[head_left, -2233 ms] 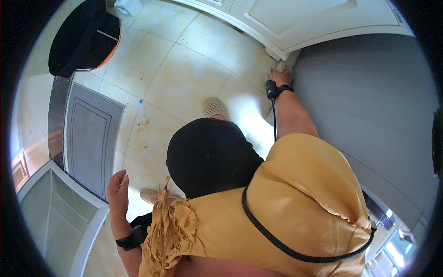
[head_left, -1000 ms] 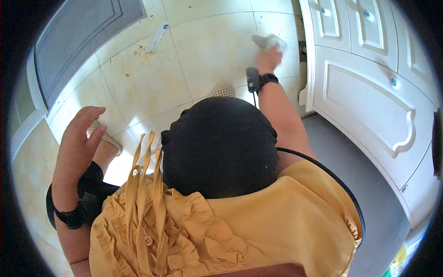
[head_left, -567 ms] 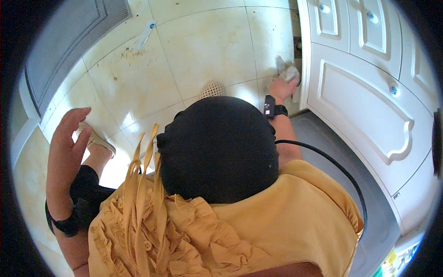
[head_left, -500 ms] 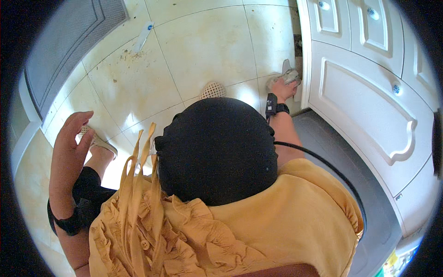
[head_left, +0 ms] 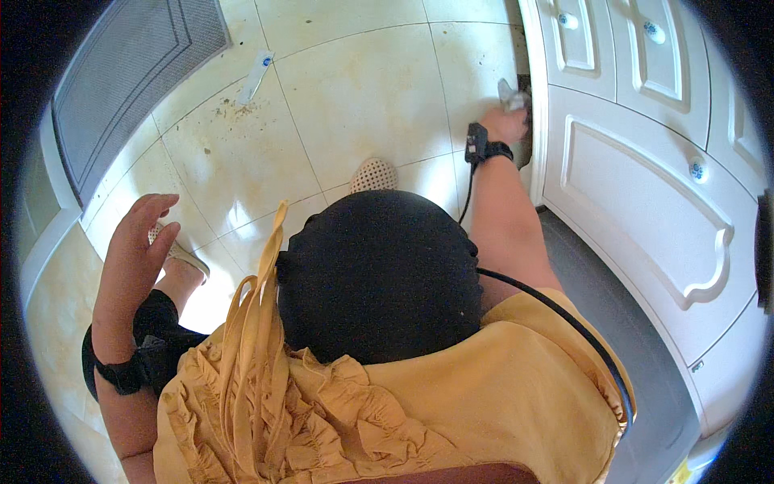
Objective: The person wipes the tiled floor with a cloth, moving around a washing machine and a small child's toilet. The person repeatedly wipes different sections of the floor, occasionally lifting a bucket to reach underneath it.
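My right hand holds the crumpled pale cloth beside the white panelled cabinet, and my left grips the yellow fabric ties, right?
No: in the head view, your left hand is open and empty, clear of the yellow fabric ties. Your right hand does hold the crumpled pale cloth beside the white panelled cabinet.

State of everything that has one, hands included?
Left hand: empty, fingers loosely bent
Right hand: closed on the cloth, low beside the cabinet
Greyish cloth: bunched, partly hidden by the hand
White cabinet fronts: shut
Grey mat: flat on the floor
Floor tiles: specked with dirt
Left sandal: worn
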Tool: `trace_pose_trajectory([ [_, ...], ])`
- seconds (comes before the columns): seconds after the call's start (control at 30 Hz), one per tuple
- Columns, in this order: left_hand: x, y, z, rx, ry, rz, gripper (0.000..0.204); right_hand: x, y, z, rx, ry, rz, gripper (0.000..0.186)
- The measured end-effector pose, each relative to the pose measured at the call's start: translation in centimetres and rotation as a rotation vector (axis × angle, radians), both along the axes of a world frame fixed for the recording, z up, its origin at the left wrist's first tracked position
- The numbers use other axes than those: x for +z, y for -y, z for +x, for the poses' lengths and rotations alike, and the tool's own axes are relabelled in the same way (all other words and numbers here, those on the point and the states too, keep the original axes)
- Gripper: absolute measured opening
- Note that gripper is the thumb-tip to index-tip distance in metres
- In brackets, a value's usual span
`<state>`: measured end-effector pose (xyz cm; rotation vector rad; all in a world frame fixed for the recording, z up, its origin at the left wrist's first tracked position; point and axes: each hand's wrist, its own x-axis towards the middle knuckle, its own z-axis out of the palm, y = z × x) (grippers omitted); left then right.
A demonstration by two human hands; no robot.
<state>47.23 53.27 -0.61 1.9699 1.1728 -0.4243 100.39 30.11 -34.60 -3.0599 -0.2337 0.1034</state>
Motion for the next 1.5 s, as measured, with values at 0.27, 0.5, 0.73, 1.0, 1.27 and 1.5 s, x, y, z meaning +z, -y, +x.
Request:
trace_pose_trajectory([
  [0.27,0.1,0.1,1.3,-0.022,0.015,0.023,0.036,2.3,-8.8,-2.4,0.868,-0.202,0.321,0.057],
  [0.5,0.3,-0.4,0.9,0.023,-0.025,0.001,0.034,3.8,-3.8,-4.2,0.342,-0.138,0.451,0.072],
  [0.73,-0.1,-0.9,0.9,0.137,-0.125,-0.046,0.036,2.2,-8.9,2.8,0.385,-0.044,0.216,0.063],
  [1.0,-0.1,-0.9,0.1,0.126,-0.117,-0.037,0.032,-1.8,-15.0,11.5,0.526,-0.26,0.133,0.063],
  [1.27,-0.1,-1.5,0.5,0.104,-0.087,0.002,0.032,-1.1,-18.9,1.8,0.938,-0.032,0.27,0.061],
  [1.5,1.6,-1.8,2.7,0.057,-0.009,0.025,0.032,4.1,-16.8,-9.6,0.882,-0.539,0.744,0.059],
])
